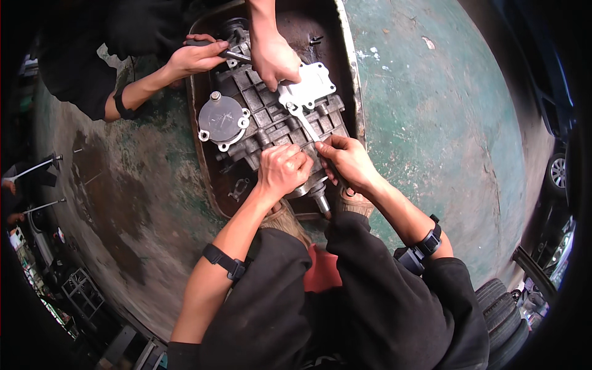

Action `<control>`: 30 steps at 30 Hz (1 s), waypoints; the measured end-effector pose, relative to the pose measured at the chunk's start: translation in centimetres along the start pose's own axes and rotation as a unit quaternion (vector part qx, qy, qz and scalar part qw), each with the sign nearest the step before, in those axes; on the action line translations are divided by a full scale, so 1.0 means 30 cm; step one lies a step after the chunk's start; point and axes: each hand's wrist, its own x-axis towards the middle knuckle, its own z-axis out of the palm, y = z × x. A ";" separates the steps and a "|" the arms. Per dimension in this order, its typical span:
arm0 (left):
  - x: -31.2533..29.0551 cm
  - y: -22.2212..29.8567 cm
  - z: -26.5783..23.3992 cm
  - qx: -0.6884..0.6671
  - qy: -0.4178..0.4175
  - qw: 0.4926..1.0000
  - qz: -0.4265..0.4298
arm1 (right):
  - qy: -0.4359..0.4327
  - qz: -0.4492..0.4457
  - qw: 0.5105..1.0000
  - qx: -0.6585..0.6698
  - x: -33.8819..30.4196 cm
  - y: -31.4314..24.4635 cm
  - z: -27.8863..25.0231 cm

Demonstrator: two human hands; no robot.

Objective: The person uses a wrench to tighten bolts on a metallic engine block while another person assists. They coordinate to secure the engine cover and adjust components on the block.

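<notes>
1. Gearbox casing (271, 117) lies in a metal tray (350, 49) on the green floor (425, 142).
2. At far left a co-worker's hand (190, 61) grips a dark-handled tool (237, 57); I'd leave it room.
3. The round grey cover (222, 117) bears faint marks, none readable to me; I can make out no label on the casing.
4. The co-worker's other hand (276, 61) is on the pale cover (317, 86); steady pressure there should help.
5. My left hand (283, 168) rests on the casing, fingers curled; whether they grip its edge I can't tell. It should brace firmly.
6. The wrench (311, 128) seems to meet a bolt (291, 106); I'd seat it squarely and turn smoothly.
7. My right hand (346, 161) has its fingers clamped round the wrench; I'd guard my knuckles against slipping.
</notes>
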 end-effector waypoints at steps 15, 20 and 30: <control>-0.014 -0.012 -0.006 0.003 -0.040 0.999 -0.006 | -0.028 0.003 0.987 0.159 -0.016 0.024 0.083; -0.028 -0.026 -0.016 -0.051 -0.048 0.997 -0.036 | -0.055 0.027 0.978 0.201 -0.031 -0.008 0.132; -0.058 -0.027 -0.113 0.121 -0.009 0.992 -0.017 | -0.065 0.043 0.962 0.261 -0.037 -0.035 0.205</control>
